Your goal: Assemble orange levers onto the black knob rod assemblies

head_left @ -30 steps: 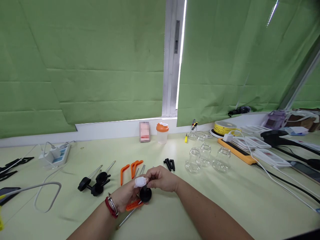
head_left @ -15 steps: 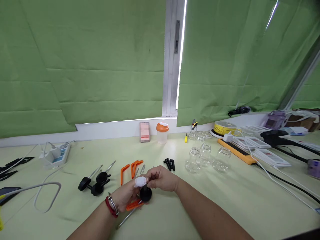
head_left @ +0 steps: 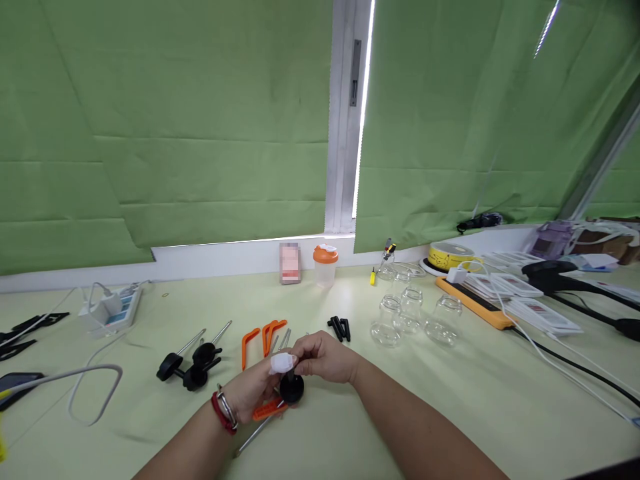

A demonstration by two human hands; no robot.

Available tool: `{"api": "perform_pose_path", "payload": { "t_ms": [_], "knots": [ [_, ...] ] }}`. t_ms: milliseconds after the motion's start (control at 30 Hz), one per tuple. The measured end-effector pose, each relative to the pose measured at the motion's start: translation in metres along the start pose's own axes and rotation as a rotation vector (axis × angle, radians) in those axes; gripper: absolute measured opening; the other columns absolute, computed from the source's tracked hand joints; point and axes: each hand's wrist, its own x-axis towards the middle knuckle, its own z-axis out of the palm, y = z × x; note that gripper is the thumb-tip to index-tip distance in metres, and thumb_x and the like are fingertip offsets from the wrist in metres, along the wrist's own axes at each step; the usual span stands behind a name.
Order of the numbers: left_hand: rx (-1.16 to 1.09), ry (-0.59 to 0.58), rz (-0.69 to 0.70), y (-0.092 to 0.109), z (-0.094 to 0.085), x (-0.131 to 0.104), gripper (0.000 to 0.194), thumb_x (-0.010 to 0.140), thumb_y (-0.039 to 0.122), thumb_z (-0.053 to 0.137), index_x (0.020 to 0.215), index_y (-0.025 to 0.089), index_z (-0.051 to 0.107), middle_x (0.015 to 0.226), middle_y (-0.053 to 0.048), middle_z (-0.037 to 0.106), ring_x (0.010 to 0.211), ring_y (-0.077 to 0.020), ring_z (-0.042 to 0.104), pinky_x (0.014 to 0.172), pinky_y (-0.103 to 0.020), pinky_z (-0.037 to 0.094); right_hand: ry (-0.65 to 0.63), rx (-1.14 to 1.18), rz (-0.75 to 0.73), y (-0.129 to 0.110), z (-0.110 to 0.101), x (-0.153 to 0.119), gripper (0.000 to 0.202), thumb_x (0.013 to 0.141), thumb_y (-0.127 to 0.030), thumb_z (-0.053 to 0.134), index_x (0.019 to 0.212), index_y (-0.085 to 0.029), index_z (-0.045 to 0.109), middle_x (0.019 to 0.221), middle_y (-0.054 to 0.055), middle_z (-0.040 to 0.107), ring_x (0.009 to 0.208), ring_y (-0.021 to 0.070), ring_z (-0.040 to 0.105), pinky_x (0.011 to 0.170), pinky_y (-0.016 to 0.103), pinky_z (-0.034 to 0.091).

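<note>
My left hand (head_left: 254, 390) is closed round a black round part (head_left: 291, 389) with a metal rod (head_left: 257, 435) slanting down to the left. A white piece (head_left: 283, 363) sits at its top, over my left fingers. An orange part (head_left: 269, 409) shows beneath that hand. The fingers of my right hand (head_left: 323, 357) are pinched at the white piece's right edge; anything between their tips is too small to make out. Beyond my hands lie orange hooked pieces (head_left: 249, 347) and thin metal rods. More black parts with rods (head_left: 195, 377) rest to the left.
Short black tubes (head_left: 340, 329) lie past my right hand. Several clear glass vessels (head_left: 389, 323) stand to the right, near an orange power strip (head_left: 473, 303) and cables. An orange-lidded cup (head_left: 325, 267) is by the wall. A white power strip (head_left: 127, 310) and loose cable occupy the left.
</note>
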Motion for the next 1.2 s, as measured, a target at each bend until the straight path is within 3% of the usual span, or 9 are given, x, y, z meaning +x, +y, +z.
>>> {"api": "perform_pose_path", "payload": {
  "t_ms": [367, 533, 867, 1200],
  "knots": [
    [0.0, -0.004, 0.021, 0.002, 0.0018, 0.0002, 0.022, 0.082, 0.044, 0.052, 0.09, 0.024, 0.055, 0.08, -0.002, 0.052, 0.073, -0.0219, 0.056, 0.076, -0.045, 0.04, 0.021, 0.096, 0.043, 0.003, 0.0001, 0.0012, 0.03, 0.052, -0.029, 0.084, 0.073, -0.014, 0.067, 0.08, 0.003, 0.066, 0.079, 0.0161, 0.062, 0.077, 0.033, 0.049],
    [0.018, -0.004, 0.034, 0.0021, 0.0019, 0.0, 0.024, 0.08, 0.045, 0.053, 0.09, 0.023, 0.055, 0.08, -0.002, 0.053, 0.073, -0.0212, 0.055, 0.075, -0.043, 0.041, 0.021, 0.136, 0.067, 0.0019, 0.0009, 0.0014, 0.031, 0.049, -0.026, 0.085, 0.07, -0.014, 0.066, 0.077, 0.002, 0.066, 0.075, 0.0151, 0.063, 0.074, 0.031, 0.05],
    [0.013, 0.008, 0.007, 0.0042, 0.0045, -0.0019, 0.028, 0.078, 0.048, 0.056, 0.089, 0.023, 0.053, 0.076, -0.002, 0.056, 0.065, -0.0202, 0.058, 0.055, -0.029, 0.038, 0.01, 0.104, 0.078, 0.0011, -0.0001, -0.0002, 0.031, 0.05, -0.023, 0.085, 0.072, -0.013, 0.065, 0.074, 0.0, 0.064, 0.067, 0.0115, 0.06, 0.068, 0.028, 0.05],
    [0.015, 0.009, 0.047, 0.0015, 0.0025, 0.0, 0.028, 0.08, 0.045, 0.054, 0.092, 0.02, 0.054, 0.08, -0.003, 0.057, 0.074, -0.0217, 0.057, 0.07, -0.038, 0.041, 0.024, -0.02, 0.057, -0.0026, 0.0007, -0.0019, 0.033, 0.052, -0.019, 0.084, 0.081, -0.014, 0.068, 0.07, -0.002, 0.06, 0.06, 0.0071, 0.051, 0.06, 0.022, 0.044]
  ]
}}
